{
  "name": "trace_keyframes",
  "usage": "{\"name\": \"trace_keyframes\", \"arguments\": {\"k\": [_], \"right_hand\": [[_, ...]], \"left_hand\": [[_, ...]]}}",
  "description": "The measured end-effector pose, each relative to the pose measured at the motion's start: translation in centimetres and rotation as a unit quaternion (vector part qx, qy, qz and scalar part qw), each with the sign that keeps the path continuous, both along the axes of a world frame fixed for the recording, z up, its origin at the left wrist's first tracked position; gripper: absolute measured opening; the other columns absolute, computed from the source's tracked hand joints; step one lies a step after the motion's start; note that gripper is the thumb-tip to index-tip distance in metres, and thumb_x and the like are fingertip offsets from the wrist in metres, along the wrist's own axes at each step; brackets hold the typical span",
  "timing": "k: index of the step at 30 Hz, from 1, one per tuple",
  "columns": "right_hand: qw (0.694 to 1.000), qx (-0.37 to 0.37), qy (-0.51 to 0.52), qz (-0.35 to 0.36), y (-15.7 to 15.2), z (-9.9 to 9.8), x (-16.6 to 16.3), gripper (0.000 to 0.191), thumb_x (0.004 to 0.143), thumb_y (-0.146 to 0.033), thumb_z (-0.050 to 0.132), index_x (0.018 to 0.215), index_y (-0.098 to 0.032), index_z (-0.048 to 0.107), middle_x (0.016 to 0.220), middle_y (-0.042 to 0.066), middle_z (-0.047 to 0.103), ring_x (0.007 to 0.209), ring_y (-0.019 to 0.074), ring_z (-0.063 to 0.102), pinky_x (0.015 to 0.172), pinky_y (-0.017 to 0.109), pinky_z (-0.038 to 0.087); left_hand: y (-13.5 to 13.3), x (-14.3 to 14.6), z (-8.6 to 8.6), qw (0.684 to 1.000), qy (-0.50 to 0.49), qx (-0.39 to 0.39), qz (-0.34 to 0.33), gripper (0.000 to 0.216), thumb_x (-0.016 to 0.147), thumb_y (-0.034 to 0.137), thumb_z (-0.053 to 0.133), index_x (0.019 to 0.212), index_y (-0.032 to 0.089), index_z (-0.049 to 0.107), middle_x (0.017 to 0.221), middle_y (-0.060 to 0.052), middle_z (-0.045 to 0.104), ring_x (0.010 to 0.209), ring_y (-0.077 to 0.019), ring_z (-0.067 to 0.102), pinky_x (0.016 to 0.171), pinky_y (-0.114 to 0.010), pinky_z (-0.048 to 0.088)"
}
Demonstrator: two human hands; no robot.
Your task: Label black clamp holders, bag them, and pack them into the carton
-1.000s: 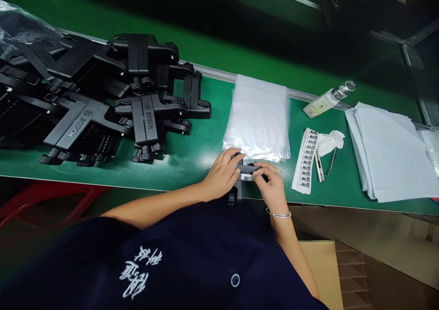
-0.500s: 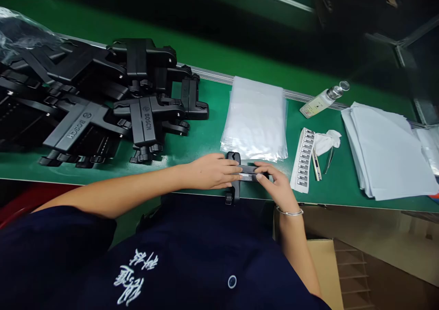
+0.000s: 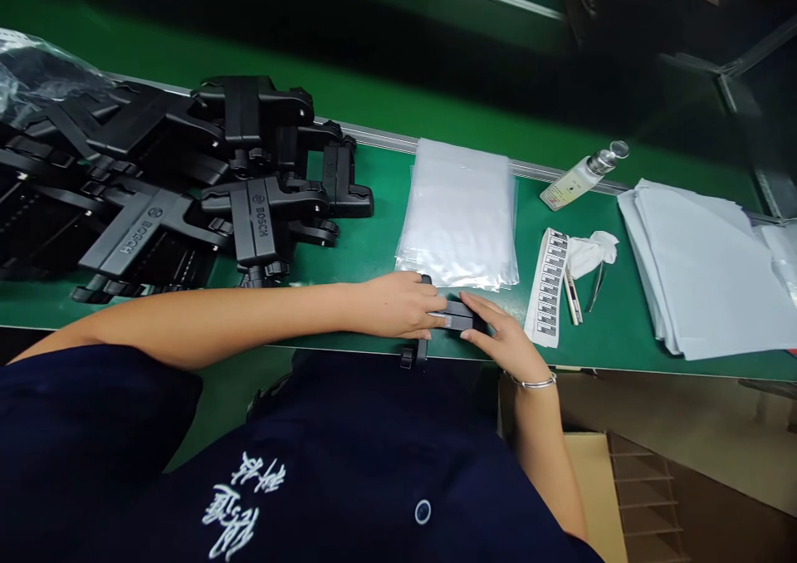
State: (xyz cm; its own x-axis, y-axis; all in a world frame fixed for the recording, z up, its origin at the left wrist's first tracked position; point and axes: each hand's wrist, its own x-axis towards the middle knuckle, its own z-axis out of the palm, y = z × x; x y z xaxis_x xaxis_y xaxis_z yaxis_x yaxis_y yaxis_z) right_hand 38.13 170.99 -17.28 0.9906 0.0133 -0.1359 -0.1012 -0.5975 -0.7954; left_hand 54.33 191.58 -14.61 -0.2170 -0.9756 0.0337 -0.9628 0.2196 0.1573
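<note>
Left hand: the left hand (image 3: 398, 305) reaches in from the left and closes thumb and fingers on the left end of the black plastic part (image 3: 464, 315).
Right hand: the right hand (image 3: 503, 340) lies with fingers stretched flat on the part's right end; it presses rather than grips.
Part's place: at the near edge of the green bench (image 3: 354, 256), between the two hands, which almost meet over it.
Long axis: the bar runs left to right along the near edge; one leg hangs over that edge towards the person.
Nearer hand: both touch it; the left covers more of it.
Just behind: a stack of clear plastic bags (image 3: 459, 214), its near end just beside the part.
To the right: a strip of barcode labels (image 3: 546, 289), tweezers (image 3: 596, 285), a white cloth (image 3: 593, 249), a small bottle (image 3: 582, 179), then white sheets (image 3: 703, 264).
To the left: a pile of black Bosch parts (image 3: 187, 189), well apart.
In the way: nothing lies between hands and part.
</note>
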Motion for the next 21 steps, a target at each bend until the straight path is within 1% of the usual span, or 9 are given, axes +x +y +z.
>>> {"name": "trace_keyframes", "arguments": {"k": [4, 7, 11, 13, 15, 18, 19, 20, 21], "right_hand": [[1.000, 0.002, -0.005, -0.003, -0.1, -0.1, 0.0, 0.054, 0.088, -0.037, 0.063, 0.140, -0.030, 0.049, 0.143, 0.005, 0.052, 0.134, 0.0260, 0.046, 0.113, 0.050, 0.036], [1.000, 0.003, -0.006, -0.002, -0.2, -0.1, -0.1, 0.053, 0.087, -0.035, 0.063, 0.139, -0.031, 0.050, 0.142, 0.005, 0.053, 0.133, 0.0260, 0.047, 0.112, 0.050, 0.037], [1.000, -0.008, -0.008, 0.004, -0.3, 0.2, -0.2, 0.051, 0.089, -0.035, 0.061, 0.139, -0.031, 0.049, 0.140, 0.006, 0.054, 0.130, 0.0254, 0.049, 0.109, 0.048, 0.040], [0.999, -0.037, -0.018, 0.012, 0.3, 0.5, -0.1, 0.054, 0.089, -0.035, 0.061, 0.140, -0.030, 0.047, 0.140, 0.007, 0.053, 0.129, 0.0260, 0.050, 0.108, 0.048, 0.041], [0.995, -0.096, -0.033, 0.017, 1.3, 0.9, 0.2, 0.060, 0.085, -0.035, 0.064, 0.141, -0.026, 0.045, 0.139, 0.011, 0.053, 0.127, 0.0292, 0.050, 0.106, 0.051, 0.041], [0.981, -0.186, -0.049, 0.023, 2.8, 1.4, 0.5, 0.054, 0.082, -0.030, 0.069, 0.132, -0.018, 0.051, 0.124, 0.016, 0.061, 0.115, 0.0334, 0.057, 0.099, 0.056, 0.044], [0.978, -0.200, -0.055, 0.023, 3.1, 1.5, 0.4, 0.048, 0.082, -0.029, 0.069, 0.126, -0.017, 0.054, 0.117, 0.015, 0.064, 0.109, 0.0329, 0.060, 0.096, 0.055, 0.045], [0.977, -0.202, -0.065, 0.018, 3.3, 1.5, 0.0, 0.043, 0.082, -0.029, 0.069, 0.121, -0.018, 0.056, 0.111, 0.013, 0.065, 0.104, 0.0320, 0.061, 0.094, 0.054, 0.046], [0.977, -0.196, -0.079, 0.005, 3.2, 1.5, -0.6, 0.040, 0.082, -0.030, 0.069, 0.118, -0.019, 0.056, 0.107, 0.012, 0.066, 0.102, 0.0311, 0.061, 0.093, 0.053, 0.047]], "left_hand": [[-0.6, -1.1, 0.0, 0.999, 0.012, 0.001, 0.030, 0.035, 0.093, 0.039, 0.052, 0.121, 0.024, 0.064, 0.096, -0.008, 0.066, 0.086, -0.0198, 0.059, 0.064, -0.031, 0.036], [0.4, -1.5, -0.6, 0.997, 0.050, -0.007, 0.059, 0.034, 0.092, 0.037, 0.054, 0.122, 0.024, 0.064, 0.107, -0.009, 0.067, 0.094, -0.0208, 0.061, 0.068, -0.030, 0.039], [3.4, -1.3, -1.2, 0.988, 0.110, -0.017, 0.111, 0.032, 0.095, 0.034, 0.049, 0.123, 0.028, 0.063, 0.129, -0.007, 0.062, 0.121, -0.0231, 0.055, 0.091, -0.032, 0.042], [4.6, -0.8, -1.2, 0.980, 0.137, -0.034, 0.144, 0.034, 0.097, 0.033, 0.043, 0.124, 0.028, 0.062, 0.132, -0.006, 0.061, 0.124, -0.0223, 0.053, 0.101, -0.036, 0.039], [5.0, -0.2, -0.8, 0.959, 0.165, -0.093, 0.213, 0.036, 0.098, 0.033, 0.039, 0.125, 0.025, 0.061, 0.130, -0.007, 0.062, 0.121, -0.0208, 0.056, 0.103, -0.037, 0.040], [4.1, 0.9, -0.2, 0.885, 0.209, -0.214, 0.357, 0.036, 0.098, 0.031, 0.036, 0.115, 0.018, 0.064, 0.117, -0.009, 0.068, 0.110, -0.0190, 0.061, 0.095, -0.033, 0.047], [3.5, 1.2, 0.0, 0.866, 0.220, -0.228, 0.386, 0.034, 0.098, 0.030, 0.036, 0.108, 0.018, 0.066, 0.110, -0.008, 0.069, 0.105, -0.0189, 0.063, 0.091, -0.032, 0.049], [2.8, 1.5, 0.1, 0.858, 0.225, -0.225, 0.404, 0.033, 0.097, 0.030, 0.037, 0.103, 0.018, 0.067, 0.104, -0.008, 0.070, 0.100, -0.0189, 0.064, 0.088, -0.031, 0.050], [2.1, 1.8, 0.1, 0.858, 0.224, -0.209, 0.413, 0.032, 0.096, 0.029, 0.038, 0.099, 0.018, 0.068, 0.100, -0.007, 0.070, 0.096, -0.0192, 0.064, 0.084, -0.031, 0.051]]}}
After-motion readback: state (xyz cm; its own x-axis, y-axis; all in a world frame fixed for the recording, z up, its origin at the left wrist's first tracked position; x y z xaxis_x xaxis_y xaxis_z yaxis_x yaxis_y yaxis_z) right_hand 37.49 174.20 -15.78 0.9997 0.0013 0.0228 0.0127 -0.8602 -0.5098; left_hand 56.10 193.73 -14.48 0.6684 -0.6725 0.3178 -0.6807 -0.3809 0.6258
